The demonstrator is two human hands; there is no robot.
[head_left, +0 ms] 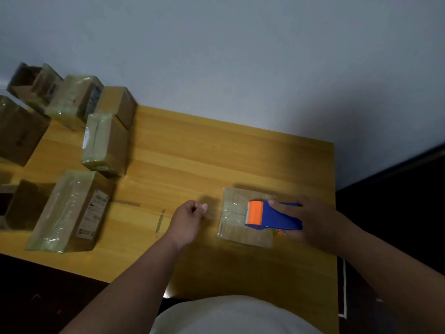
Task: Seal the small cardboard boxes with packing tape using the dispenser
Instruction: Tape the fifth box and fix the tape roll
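A small flat cardboard box (pixel 237 227) lies on the wooden table (pixel 192 155) right of centre, with shiny tape across its top. On it rests a blue tape dispenser with an orange roller end (pixel 272 216). My right hand (pixel 310 220) grips the dispenser's blue body from the right. My left hand (pixel 190 219) hovers just left of the box, fingers curled with thumb against forefinger; whether it pinches a tape end cannot be told.
Several taped cardboard boxes (pixel 69 210) crowd the table's left side, one (pixel 104 144) near the middle left and more at the back left corner. Tape scraps (pixel 160 220) stick to the table. A pale wall stands behind; dark floor lies to the right.
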